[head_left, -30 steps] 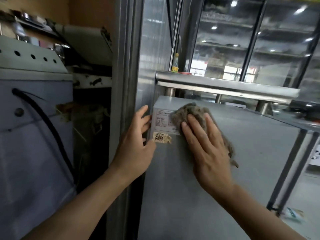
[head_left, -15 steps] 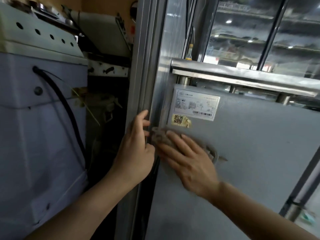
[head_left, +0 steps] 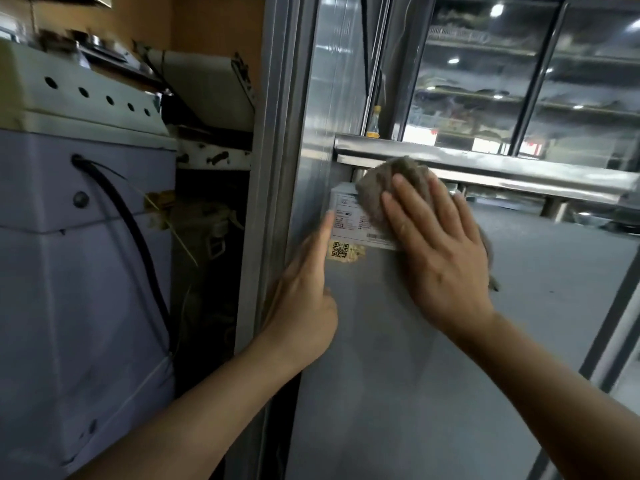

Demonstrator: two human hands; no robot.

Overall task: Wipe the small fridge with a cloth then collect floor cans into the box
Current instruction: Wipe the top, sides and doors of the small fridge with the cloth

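The small fridge (head_left: 398, 358) shows a flat grey side panel filling the lower middle and right of the view. A white label (head_left: 346, 220) and a yellow QR sticker (head_left: 341, 250) sit near its upper left corner. My right hand (head_left: 440, 258) lies flat on a grey-brown cloth (head_left: 381, 185), pressing it against the panel's top edge and over part of the label. My left hand (head_left: 304, 306) rests with fingers extended along the fridge's left edge, holding nothing. No cans or box are in view.
A steel shelf (head_left: 485, 168) on legs runs just above the fridge, with a small yellow-capped bottle (head_left: 374, 123) on it. A tall steel post (head_left: 273, 168) stands left of the fridge. A pale blue machine (head_left: 69, 271) with a black cable fills the left. Glass-door cabinets stand behind.
My right hand slid the cloth from below the QR sticker up and to the right, onto the label and the fridge's top edge. My left hand stayed on the left edge.
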